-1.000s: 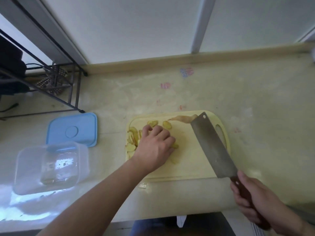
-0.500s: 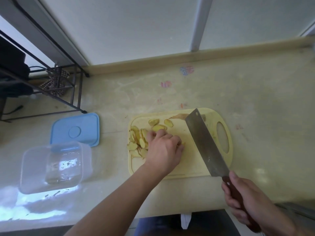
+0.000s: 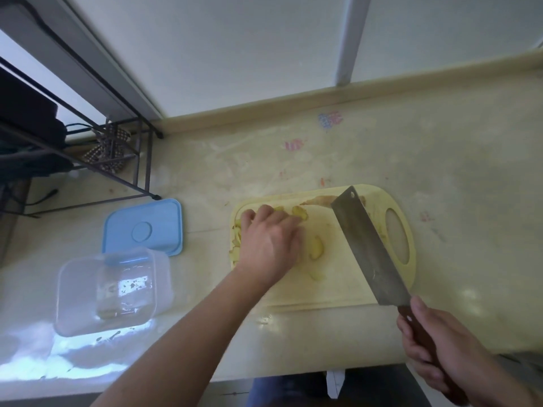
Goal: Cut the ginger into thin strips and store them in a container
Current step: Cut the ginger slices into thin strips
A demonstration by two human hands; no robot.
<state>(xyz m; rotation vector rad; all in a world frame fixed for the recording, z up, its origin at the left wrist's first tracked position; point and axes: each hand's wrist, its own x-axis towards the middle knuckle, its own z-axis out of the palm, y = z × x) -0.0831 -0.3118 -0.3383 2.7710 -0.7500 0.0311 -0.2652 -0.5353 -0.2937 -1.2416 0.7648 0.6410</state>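
A pale yellow cutting board (image 3: 338,293) lies on the counter. Ginger slices (image 3: 300,213) are scattered over its left half, and one loose slice (image 3: 317,248) lies near the middle. My left hand (image 3: 269,242) covers the pile at the board's left edge, fingers curled over the slices. My right hand (image 3: 435,353) grips the wooden handle of a cleaver (image 3: 370,248). The blade slants over the board's right half, to the right of the slices. A brownish ginger scrap (image 3: 318,200) lies at the far edge, by the blade tip.
A clear plastic container (image 3: 111,289) stands open on the counter to the left, with its blue lid (image 3: 144,227) just behind it. A black wire rack (image 3: 117,160) occupies the far left corner. The counter's front edge runs just below the board.
My left hand slid toward the far left of the board over the slices, uncovering one slice in the middle. The cleaver stays slanted over the right half, shifted slightly right.
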